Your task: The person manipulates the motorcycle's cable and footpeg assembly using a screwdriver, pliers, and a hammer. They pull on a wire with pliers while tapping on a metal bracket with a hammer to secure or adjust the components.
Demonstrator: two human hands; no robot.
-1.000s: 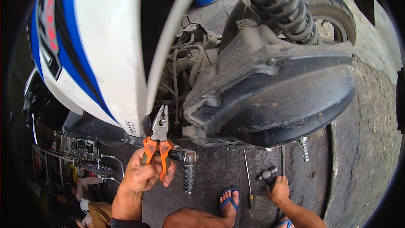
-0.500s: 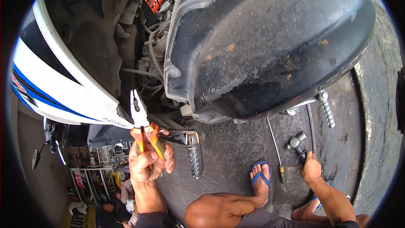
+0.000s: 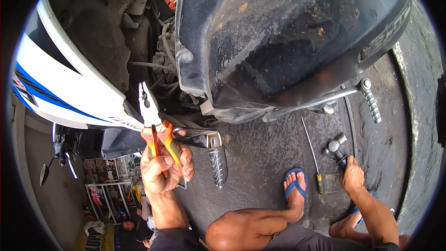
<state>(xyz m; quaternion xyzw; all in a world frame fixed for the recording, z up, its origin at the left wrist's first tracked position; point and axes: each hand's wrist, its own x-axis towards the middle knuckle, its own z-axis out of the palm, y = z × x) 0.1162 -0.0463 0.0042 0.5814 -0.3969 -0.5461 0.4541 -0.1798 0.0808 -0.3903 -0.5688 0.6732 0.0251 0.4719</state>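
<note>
Head view: our left fingers (image 3: pixel 186 160) gripped pliers (image 3: pixel 153 120) by the handles (image 3: pixel 167 137), likely for leverage; right fingers (image 3: pixel 349 167), a hammer (image 3: pixel 335 144).

Lettering (image 3: pixel 384 36) stands on the black cover (image 3: pixel 288 42), the white-and-blue panel (image 3: pixel 74 90) and a yellow sign (image 3: pixel 98 239).

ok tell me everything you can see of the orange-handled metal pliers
The silver metal pliers with orange-and-olive handles look worn, with dark smudges on the orange grips, which appear to be plastic or rubber. The blunt-nosed jaws have a dark notch between them; whether their tips meet is hard to tell. The handles are spread apart, gripped in the person's bare left hand. The nose points up the picture, away from the person, beside the lower corner of the white-and-blue scooter panel.
</note>
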